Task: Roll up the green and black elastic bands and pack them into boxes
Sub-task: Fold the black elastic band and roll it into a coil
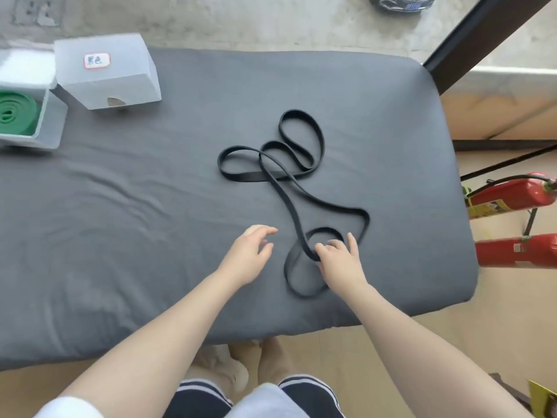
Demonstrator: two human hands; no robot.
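Note:
A long black elastic band (272, 173) lies in loose tangled loops across the middle and right of the grey-covered table (120, 206). My right hand (339, 260) pinches the band at its near loop. To its left, my left hand (248, 254) hovers over the cloth with fingers apart and nothing in it. A green band (16, 114), rolled into a coil, sits inside an open translucent box (48, 125) at the far left edge. A second translucent box (105, 70), closed and carrying a white label, stands at the back left.
Two red fire extinguishers (509, 197) stand on a rack just off the table's right edge. A dark metal post (470, 40) rises at the back right corner. Concrete floor lies beyond the far edge. My legs show below the near edge.

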